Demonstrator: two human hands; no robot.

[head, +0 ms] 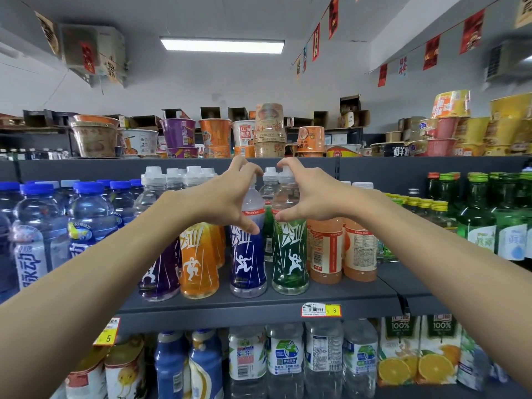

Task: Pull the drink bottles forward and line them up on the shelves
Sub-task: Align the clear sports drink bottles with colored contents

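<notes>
As left hand (227,198) grips blue bottle (247,260) and right hand (313,197) green bottle (290,260), both stand forward. Peach bottles (326,249) sit farther back.

Bottom-shelf btls (285,361) cut off below

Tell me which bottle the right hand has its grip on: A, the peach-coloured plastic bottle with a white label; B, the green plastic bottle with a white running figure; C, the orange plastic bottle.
B: the right hand curls its grip round the neck of the green plastic bottle with a white running figure; the left hand holds the dark blue plastic bottle beside it.
</notes>
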